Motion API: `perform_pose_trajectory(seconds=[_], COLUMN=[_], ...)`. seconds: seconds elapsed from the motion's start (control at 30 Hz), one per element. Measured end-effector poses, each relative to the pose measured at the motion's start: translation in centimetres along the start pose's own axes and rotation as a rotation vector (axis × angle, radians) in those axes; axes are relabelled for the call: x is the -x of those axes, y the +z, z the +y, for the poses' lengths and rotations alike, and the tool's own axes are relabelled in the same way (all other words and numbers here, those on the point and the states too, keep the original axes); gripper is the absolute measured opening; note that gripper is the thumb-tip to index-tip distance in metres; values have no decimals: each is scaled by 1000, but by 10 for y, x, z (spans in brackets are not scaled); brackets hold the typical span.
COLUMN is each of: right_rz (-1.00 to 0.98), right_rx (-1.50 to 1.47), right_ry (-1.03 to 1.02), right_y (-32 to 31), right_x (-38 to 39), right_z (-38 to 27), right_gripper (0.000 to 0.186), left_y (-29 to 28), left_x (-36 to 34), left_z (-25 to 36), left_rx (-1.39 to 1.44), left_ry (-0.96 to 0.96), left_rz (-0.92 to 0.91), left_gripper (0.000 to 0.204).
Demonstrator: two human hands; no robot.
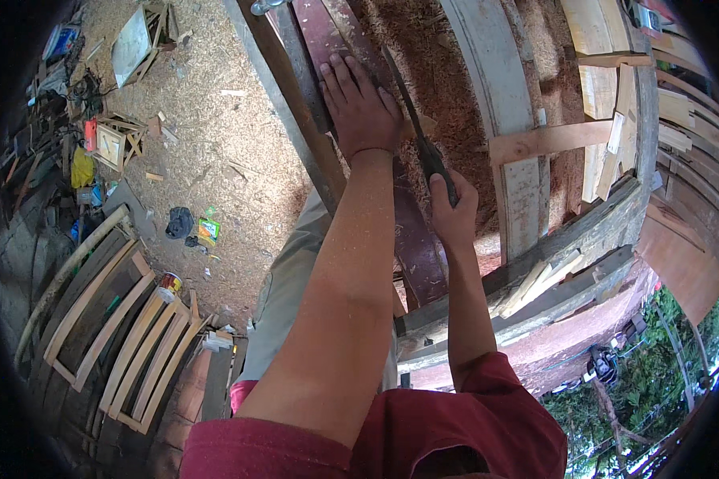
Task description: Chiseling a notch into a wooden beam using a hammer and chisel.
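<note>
My left hand (363,116) lies flat on a long dark-red board (318,30), its fingers spread toward the far end. Just to the right, my right hand (455,209) is wrapped round the dark handle of a handsaw (413,112). The narrow blade points away from me and is seen nearly edge-on, beside the board. Whether its teeth touch the wood I cannot tell. Part of the board is covered by my left forearm, and it shows again below (419,251) between my arms.
A dark wooden beam (291,96) runs along the board's left. Long pale planks (487,72) and a crosspiece (551,141) stand at right. Slatted wooden frames (140,351) lie lower left, with a can (168,286) nearby. Sawdust covers the floor (216,136).
</note>
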State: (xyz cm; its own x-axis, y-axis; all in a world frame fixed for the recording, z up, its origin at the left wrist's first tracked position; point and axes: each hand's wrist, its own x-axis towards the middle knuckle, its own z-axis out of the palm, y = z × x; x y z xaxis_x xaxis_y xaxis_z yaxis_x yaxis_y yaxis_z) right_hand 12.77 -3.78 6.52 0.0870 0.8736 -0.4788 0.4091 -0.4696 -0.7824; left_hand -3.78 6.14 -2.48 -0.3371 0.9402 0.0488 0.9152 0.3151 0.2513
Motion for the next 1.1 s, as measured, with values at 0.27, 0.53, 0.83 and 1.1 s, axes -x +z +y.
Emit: perform_pose_trajectory(seconds=[0.27, 0.53, 0.83, 1.1], right_rz=[42, 45, 164, 154], right_rx=[-42, -81, -185, -229], right_ry=[24, -19, -163, -138], right_y=[5, 10, 9, 19], right_x=[2, 14, 22, 33], right_z=[2, 2, 9, 37], right_gripper=[30, 33, 33, 32], left_y=[2, 14, 18, 14], left_x=[-1, -4, 2, 3], left_z=[-2, -11, -4, -7], left_rx=[-1, 55, 20, -36], left_ry=[32, 98, 138, 123], left_rz=[60, 246, 286, 196], left_gripper=[77, 71, 65, 70])
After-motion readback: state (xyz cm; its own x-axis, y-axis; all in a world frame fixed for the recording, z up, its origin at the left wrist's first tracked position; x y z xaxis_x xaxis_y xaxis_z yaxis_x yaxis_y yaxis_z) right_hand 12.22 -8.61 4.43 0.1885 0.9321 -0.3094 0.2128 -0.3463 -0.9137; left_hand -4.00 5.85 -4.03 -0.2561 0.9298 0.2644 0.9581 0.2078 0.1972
